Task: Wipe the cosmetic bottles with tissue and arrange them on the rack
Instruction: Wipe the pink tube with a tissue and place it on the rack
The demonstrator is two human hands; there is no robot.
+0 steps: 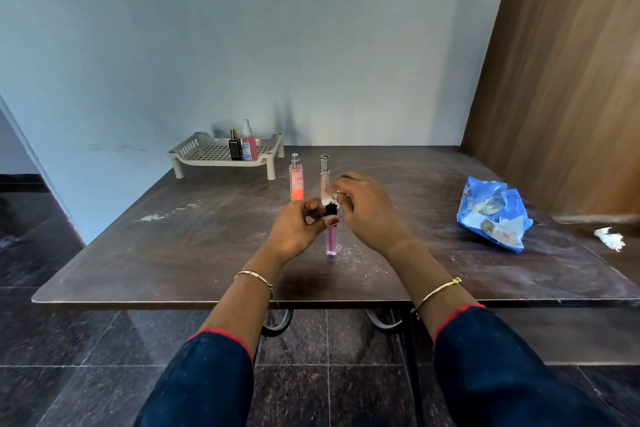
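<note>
My left hand (298, 232) holds a slim pink tube with a black cap (331, 239) upright over the table's middle. My right hand (363, 208) pinches a small white tissue (327, 199) against the tube's cap. Behind my hands an orange-pink spray bottle (296, 178) and a pale slim bottle (324, 172) stand on the table. The cream rack (207, 158) sits at the back left, with a small black bottle (235, 146) and a pink spray bottle (248, 144) standing on it.
A crumpled blue tissue packet (493, 215) lies at the right of the dark wooden table (173, 253). A used white tissue (610, 238) lies near the right edge. White dust streaks mark the tabletop. A wooden panel stands at the right, a wall behind.
</note>
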